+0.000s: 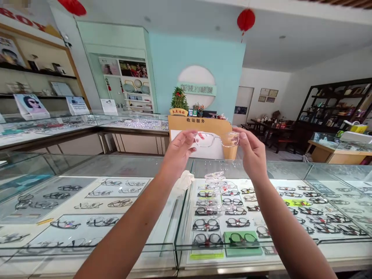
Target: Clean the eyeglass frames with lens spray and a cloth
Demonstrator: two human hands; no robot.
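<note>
A pair of clear-framed eyeglasses (214, 135) is held up at arm's length above the glass display case (186, 201). My left hand (181, 149) pinches the left end of the frame between thumb and fingers. At the other end, my right hand (252, 151) grips the frame with the thumb in front. The lenses face me, and red marks show through or on them. Below the left hand, a crumpled white cloth or tissue (183, 183) lies on the glass top.
Rows of eyeglasses (206, 224) fill the case under the glass. Behind it stands a wooden cashier counter (200, 124) with a potted plant (178, 99). Another display counter (130, 123) runs along the left. A dark wooden table (270, 123) is at the back right.
</note>
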